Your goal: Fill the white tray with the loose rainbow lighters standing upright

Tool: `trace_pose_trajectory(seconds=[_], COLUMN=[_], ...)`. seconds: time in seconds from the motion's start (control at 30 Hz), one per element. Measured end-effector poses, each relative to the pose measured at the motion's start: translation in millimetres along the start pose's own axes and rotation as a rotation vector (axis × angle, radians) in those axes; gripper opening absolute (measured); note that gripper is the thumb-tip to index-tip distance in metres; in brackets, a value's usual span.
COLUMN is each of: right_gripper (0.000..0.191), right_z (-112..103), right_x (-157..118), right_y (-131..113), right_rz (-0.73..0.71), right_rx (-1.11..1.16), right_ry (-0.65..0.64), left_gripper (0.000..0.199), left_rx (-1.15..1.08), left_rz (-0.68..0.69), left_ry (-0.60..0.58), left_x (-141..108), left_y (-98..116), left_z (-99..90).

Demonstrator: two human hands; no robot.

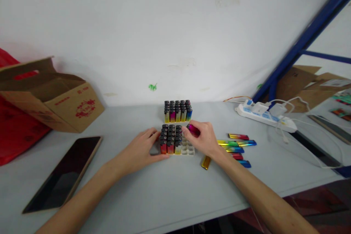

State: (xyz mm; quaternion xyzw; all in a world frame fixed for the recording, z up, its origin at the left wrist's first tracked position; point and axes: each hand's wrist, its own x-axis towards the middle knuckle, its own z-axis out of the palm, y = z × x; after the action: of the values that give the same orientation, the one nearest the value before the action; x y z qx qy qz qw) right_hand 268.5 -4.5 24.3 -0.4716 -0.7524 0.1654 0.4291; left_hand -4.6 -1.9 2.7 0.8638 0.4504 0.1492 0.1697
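My right hand point(204, 138) pinches a tilted, glossy magenta lighter point(194, 129); straighten it over the pale, pocketed tray point(189, 148), bracing with my spread left hand point(141, 148).

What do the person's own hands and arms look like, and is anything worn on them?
The left hand and right hand are ungloved; the left forearm and right forearm are slender. No sleeves, watch or bracelet show.

Loose lighters point(236, 150) lie right of the tray point(188, 150), with another lighter block point(172, 115) behind it.
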Motion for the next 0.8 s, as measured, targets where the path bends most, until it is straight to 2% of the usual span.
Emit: trace_pose_trajectory(seconds=[0.23,0.4,0.5,0.67,0.8], right_gripper=[0.026,0.032,0.033,0.023,0.031], right_z=[0.7,0.7,-1.8,-10.6,-15.1], right_x=[0.4,-0.4,1.0,6.2,7.8], right_y=[3.4,5.4,6.9,14.5,21.0], right_rz=[0.063,0.057,0.035,-0.059,-0.133], right_rx=[0.009,0.006,0.031,0.051,-0.001], right_ry=[-0.019,-0.036,-0.05,-0.078,-0.065], left_gripper=[0.056,0.055,0.054,0.053,0.052], left_rx=[-0.002,0.002,0.002,0.017,0.021], left_rz=[-0.011,-0.01,-0.002,-0.009,0.006], left_ry=[0.003,-0.001,0.0,0.001,0.012], left_x=[-0.3,-0.7,-0.9,-0.9,-0.9], left_y=[-0.6,0.4,0.7,-0.4,0.2], left_z=[0.9,-0.1,-0.4,0.8,0.3])
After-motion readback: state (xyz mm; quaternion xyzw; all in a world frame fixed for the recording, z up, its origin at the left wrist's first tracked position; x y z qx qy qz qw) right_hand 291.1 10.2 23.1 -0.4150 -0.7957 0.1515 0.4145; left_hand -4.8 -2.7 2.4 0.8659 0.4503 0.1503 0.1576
